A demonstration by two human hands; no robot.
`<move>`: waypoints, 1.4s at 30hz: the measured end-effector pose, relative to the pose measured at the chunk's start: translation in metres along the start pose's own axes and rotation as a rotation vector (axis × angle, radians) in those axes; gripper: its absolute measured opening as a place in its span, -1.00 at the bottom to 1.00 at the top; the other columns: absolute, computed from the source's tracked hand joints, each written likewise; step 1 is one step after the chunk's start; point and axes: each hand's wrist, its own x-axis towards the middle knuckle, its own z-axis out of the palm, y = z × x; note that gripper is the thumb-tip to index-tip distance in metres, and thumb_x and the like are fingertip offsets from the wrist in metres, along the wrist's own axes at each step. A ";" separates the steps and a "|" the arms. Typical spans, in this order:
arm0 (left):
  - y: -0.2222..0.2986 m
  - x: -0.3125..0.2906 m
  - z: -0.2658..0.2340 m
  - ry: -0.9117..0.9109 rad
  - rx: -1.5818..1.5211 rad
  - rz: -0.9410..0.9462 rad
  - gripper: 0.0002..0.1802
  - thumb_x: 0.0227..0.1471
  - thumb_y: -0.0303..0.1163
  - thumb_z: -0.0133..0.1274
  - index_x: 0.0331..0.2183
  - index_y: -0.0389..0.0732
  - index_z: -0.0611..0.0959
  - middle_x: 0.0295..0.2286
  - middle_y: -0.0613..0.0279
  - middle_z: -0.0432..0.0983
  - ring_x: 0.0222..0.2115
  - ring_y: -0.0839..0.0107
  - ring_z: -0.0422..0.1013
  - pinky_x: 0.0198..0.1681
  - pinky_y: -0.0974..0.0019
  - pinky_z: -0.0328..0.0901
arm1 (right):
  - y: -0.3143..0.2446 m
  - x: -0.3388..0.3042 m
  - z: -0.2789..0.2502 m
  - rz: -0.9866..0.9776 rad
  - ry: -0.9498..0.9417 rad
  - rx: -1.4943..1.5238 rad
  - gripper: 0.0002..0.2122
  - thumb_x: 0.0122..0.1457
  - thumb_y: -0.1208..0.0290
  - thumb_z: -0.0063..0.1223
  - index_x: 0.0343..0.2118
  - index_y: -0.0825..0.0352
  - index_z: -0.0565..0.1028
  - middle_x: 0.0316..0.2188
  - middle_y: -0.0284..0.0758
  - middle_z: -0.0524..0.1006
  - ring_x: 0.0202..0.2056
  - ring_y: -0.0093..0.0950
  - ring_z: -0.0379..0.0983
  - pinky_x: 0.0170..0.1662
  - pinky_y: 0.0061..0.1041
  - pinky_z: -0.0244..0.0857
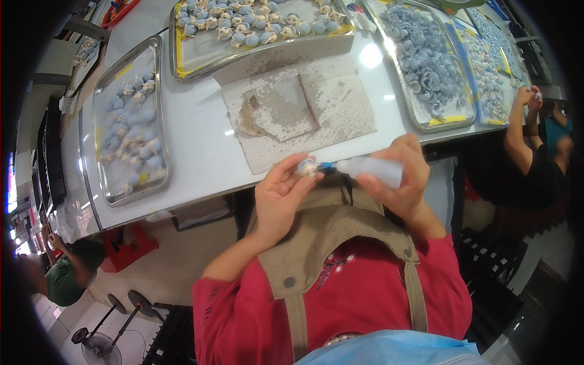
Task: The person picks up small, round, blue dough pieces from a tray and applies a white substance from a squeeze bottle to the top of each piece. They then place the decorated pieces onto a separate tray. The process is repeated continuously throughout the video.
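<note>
The left hand (281, 196) pinches 1 small blue-and-cream figure (308, 168) with its thumb and fingers. The right hand (403, 176) is wrapped around a white squeeze bottle (380, 171). The bottle lies sideways, its long way pointing left, so its blue tip (327, 165) is right by the figure. I can't tell if they touch. Past them is spotty cardboard (356, 112), then a metal tray (267, 54).

The person wears a red top (359, 298) with short sleeves, dark marks on the left sleeve (213, 304), and a pale sprig-like design (339, 261) on the chest. Over it sits a khaki apron (316, 234) with two straps (298, 328) and a round dark fastener (289, 282). Pearly beads (344, 337) edge the neckline above a light-blue face mask (395, 350). The left hand (281, 196) and right hand (403, 176) are bare.
</note>
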 end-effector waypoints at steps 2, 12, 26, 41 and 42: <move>0.000 0.000 0.000 -0.005 -0.002 -0.020 -0.58 0.00 -0.56 0.01 -0.06 -0.37 0.37 -0.23 0.10 0.45 -0.25 0.42 0.42 -0.21 0.48 0.29 | 0.000 0.000 0.000 0.000 0.004 0.000 -0.73 -0.31 0.36 0.35 -0.56 0.32 0.46 -0.62 -0.41 0.42 -0.55 -0.41 0.21 -0.47 -0.49 0.12; 0.002 0.001 -0.001 0.003 0.002 -0.032 -0.58 0.01 -0.54 0.00 -0.05 -0.35 0.37 -0.17 0.06 0.43 -0.26 0.40 0.43 -0.22 0.46 0.30 | 0.003 0.002 0.002 0.002 -0.010 0.003 -0.74 -0.28 0.37 0.33 -0.55 0.33 0.46 -0.63 -0.38 0.38 -0.54 -0.45 0.21 -0.47 -0.52 0.12; 0.000 0.006 -0.003 0.030 -0.101 -0.027 -0.56 0.00 -0.59 -0.04 -0.02 -0.34 0.34 -0.10 -0.03 0.36 -0.24 0.34 0.43 -0.24 0.49 0.37 | 0.069 0.022 0.059 0.468 0.188 0.190 -0.82 -0.02 0.35 0.12 -0.44 0.35 0.45 -0.49 -0.23 0.43 -0.44 -0.34 0.32 -0.29 -0.43 0.18; -0.008 0.011 0.009 -0.054 -0.059 -0.090 -0.56 -0.01 -0.60 -0.03 -0.03 -0.32 0.35 -0.11 0.00 0.37 -0.23 0.33 0.43 -0.22 0.48 0.35 | 0.141 0.026 -0.040 0.044 0.190 -0.707 -0.88 -0.14 0.51 0.11 -0.46 0.23 0.51 -0.50 -0.36 0.51 -0.44 -0.33 0.38 -0.34 -0.38 0.20; -0.008 0.011 0.010 -0.051 -0.055 -0.087 -0.56 -0.01 -0.60 -0.03 -0.03 -0.32 0.35 -0.11 0.00 0.37 -0.23 0.33 0.43 -0.22 0.48 0.35 | 0.141 0.029 -0.040 0.067 0.122 -0.715 -0.85 -0.15 0.51 0.11 -0.43 0.22 0.50 -0.49 -0.36 0.50 -0.45 -0.32 0.37 -0.35 -0.38 0.20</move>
